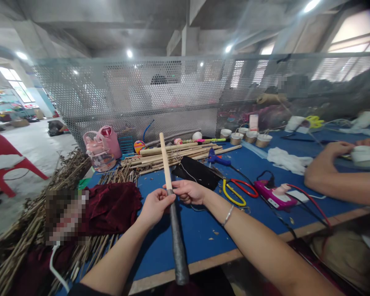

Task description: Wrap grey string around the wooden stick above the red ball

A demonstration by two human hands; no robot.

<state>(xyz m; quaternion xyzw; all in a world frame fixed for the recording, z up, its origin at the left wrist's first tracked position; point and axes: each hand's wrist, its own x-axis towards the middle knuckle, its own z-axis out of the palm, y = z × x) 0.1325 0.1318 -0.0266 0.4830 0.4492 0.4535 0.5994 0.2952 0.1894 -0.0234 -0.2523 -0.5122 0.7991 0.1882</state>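
A long stick stands out toward the camera over the blue table [154, 246]; its upper part is pale bare wood [165, 160] and its lower part is a thicker dark grey section [178, 242]. Where the two parts meet, my left hand [157, 205] grips the stick from the left, thumb on top. My right hand [189, 192] is closed at the same joint from the right, with its fingertips against the stick. Behind my hands lie several pale wooden sticks [203, 152] and a black cloth [197, 172].
Scissors with red and yellow handles [234, 193], a blue glue gun [217, 158] and a purple power strip [276, 195] lie to the right. Dark red cloth [111, 205] and dry stalks [27, 213] are at left. Another person's arm [342, 181] rests at far right.
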